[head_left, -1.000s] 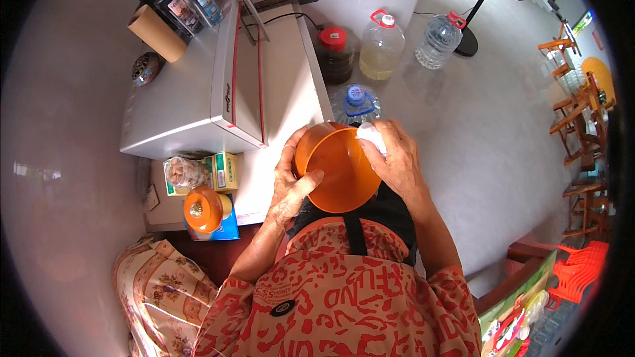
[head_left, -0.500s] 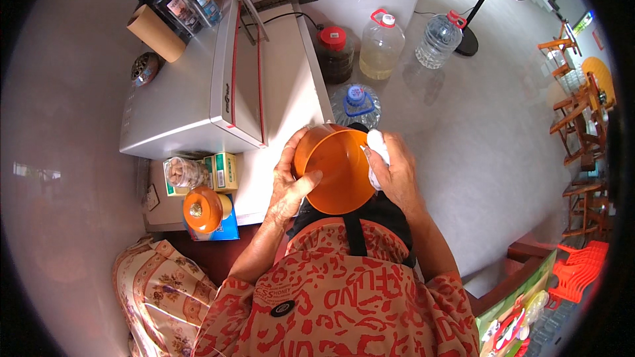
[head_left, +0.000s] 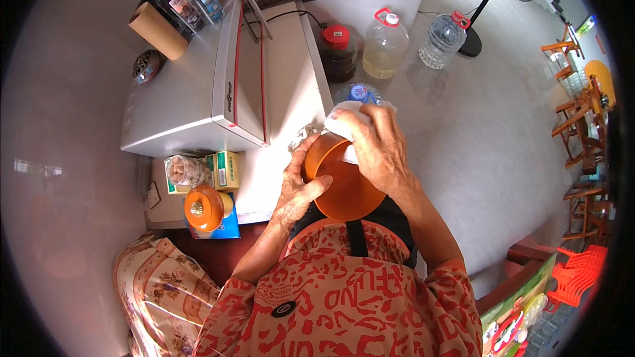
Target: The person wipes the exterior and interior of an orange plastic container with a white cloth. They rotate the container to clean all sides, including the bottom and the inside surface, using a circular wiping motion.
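Note:
An orange round container (head_left: 350, 198) tilts in front of my body, its open mouth turned up toward me. My left hand (head_left: 299, 188) grips its left side, with the thumb inside the rim and the fingers around the outer wall. In my right hand (head_left: 382, 149) a white cloth (head_left: 338, 121) is bunched over the far rim. Part of the cloth hangs into the container, and the right fingers partly hide it. Beside the left fingertips, a crumpled pale item (head_left: 303, 136) lies at the counter edge; I cannot make out its kind.
A silver microwave-like appliance (head_left: 178, 102) stands on the white counter (head_left: 294, 59). An orange lidded jar (head_left: 204, 208) and a clear jar (head_left: 185, 170) sit near its front. Large bottles (head_left: 385, 46) stand on the floor beyond, with a fan (head_left: 471, 43) farther right.
My right hand has moved with the white cloth from the container's right side up over its far rim. The container has shifted slightly right and tilted. The left hand keeps its grip.

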Available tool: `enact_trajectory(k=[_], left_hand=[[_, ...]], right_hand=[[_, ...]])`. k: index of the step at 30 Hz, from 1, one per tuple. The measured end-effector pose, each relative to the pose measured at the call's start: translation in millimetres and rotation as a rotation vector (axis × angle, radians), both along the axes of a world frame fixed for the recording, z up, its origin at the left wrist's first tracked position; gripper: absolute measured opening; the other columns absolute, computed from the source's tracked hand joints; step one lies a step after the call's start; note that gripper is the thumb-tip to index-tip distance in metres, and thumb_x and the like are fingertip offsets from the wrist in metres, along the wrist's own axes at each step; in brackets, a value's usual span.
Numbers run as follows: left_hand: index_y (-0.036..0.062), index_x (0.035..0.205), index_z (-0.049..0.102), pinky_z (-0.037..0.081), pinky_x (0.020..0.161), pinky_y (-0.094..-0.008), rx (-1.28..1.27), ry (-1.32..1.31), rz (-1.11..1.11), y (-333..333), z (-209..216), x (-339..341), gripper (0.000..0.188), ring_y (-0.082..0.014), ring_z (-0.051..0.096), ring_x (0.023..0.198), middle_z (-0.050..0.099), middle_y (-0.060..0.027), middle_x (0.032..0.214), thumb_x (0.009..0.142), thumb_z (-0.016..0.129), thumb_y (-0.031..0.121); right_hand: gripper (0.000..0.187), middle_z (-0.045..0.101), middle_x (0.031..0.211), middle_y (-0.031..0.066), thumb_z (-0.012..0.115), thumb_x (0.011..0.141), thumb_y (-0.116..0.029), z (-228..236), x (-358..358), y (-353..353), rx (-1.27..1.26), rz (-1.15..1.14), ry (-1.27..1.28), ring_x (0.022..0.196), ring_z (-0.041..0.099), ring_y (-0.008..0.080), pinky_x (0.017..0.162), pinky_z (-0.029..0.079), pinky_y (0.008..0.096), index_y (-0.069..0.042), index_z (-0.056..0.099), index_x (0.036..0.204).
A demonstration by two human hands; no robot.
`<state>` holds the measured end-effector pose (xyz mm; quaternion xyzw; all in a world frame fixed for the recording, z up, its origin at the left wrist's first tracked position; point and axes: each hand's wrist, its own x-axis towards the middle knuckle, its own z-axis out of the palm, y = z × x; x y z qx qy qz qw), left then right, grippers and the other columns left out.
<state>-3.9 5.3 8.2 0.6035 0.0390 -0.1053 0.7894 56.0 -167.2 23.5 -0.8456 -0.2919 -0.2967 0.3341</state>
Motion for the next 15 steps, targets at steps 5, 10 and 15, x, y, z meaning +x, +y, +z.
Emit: enact_trajectory(k=[5, 10, 15], left_hand=[[0.007, 0.139, 0.038, 0.033, 0.106, -0.0349, -0.1, 0.024, -0.004, 5.1, -2.6, 1.3, 0.077, -0.0214, 0.045, 0.121, 0.05, -0.011, 0.129, 0.068, 0.066, 0.011], [0.0077, 0.14, 0.038, 0.033, 0.105, -0.0357, -0.075, 0.042, 0.004, 7.3, -6.6, 1.5, 0.079, -0.023, 0.045, 0.122, 0.05, -0.0116, 0.129, 0.067, 0.068, 0.014], [0.0076, 0.138, 0.039, 0.036, 0.103, -0.0357, 0.018, 0.012, 0.012, 7.7, -14.6, 1.2, 0.076, -0.0239, 0.048, 0.118, 0.051, -0.012, 0.125, 0.068, 0.067, 0.012]], right_hand=[[0.054, 0.047, 0.101, 0.0129, 0.069, 0.074, -0.016, 2.1, -13.0, -19.2, -0.025, 0.036, 0.262, 0.09, 0.053, 0.0315, 0.073, 0.049, 0.0409, -0.018, 0.049, 0.124], [0.06, 0.048, 0.1, 0.0141, 0.07, 0.075, -0.018, -6.7, -23.4, -35.6, -0.142, -0.009, 0.429, 0.09, 0.056, 0.0339, 0.07, 0.05, 0.0409, -0.015, 0.043, 0.129], [0.043, 0.059, 0.088, 0.0147, 0.068, 0.079, -0.013, -11.5, -37.3, -47.2, -0.223, -0.08, 0.476, 0.073, 0.062, 0.033, 0.063, 0.052, 0.0397, -0.006, 0.051, 0.118]])
